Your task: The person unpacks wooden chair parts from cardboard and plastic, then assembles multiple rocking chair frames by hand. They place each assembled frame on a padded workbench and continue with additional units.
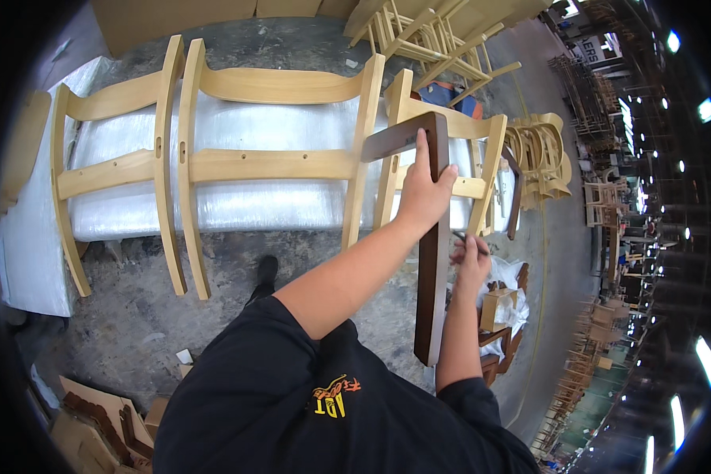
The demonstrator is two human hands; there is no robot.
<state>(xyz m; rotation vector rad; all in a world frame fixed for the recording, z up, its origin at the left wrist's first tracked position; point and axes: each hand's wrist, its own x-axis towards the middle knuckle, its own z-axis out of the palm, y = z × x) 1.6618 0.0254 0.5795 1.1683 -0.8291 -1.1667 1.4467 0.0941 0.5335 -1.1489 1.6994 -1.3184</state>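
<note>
My left hand [426,192] is wrapped round a dark brown, L-shaped wooden furniture part [430,296], its forefinger lying along the wood near the corner. The long leg of this part points down toward me, and its short leg reaches left over the pale frames. Just right of the long leg, my right hand [472,265] is closed on a thin dark stick-like tool [460,235], its kind too small to make out. Below the part's short leg lie pale wooden chair-back frames [276,160], each with two crosspieces between curved posts.
The frames rest on a plastic-wrapped, padded surface [276,193]. Pale chair frames [426,43] stand at the far side, with curved wooden parts [541,154] to the right. Cardboard and brown wood pieces [95,426] lie near left; a small carton [498,308] sits at right.
</note>
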